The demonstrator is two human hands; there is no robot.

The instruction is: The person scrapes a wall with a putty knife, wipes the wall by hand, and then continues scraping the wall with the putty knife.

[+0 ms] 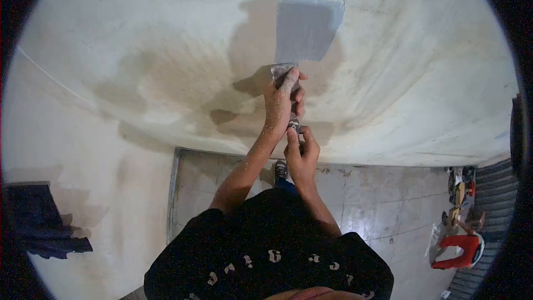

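Two grips (pixel 282 97) (pixel 302 160), one grey patch (pixel 306 29)

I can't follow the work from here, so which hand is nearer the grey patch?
The left. The left hand is just below the grey patch; the right hand is farther down.

shadows on wall (pixel 422 33), glare on floor (pixel 383 194), black corners

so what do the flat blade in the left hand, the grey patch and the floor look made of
Flat blade: probably metal, dull grey; it looks thin and straight-edged, with pale smears.
Grey patch: perhaps putty or a cement-based filler, matte; its edges are uneven and streaky.
Floor: likely ceramic or stone tiles, fairly smooth; straight joints and a bright reflection show.
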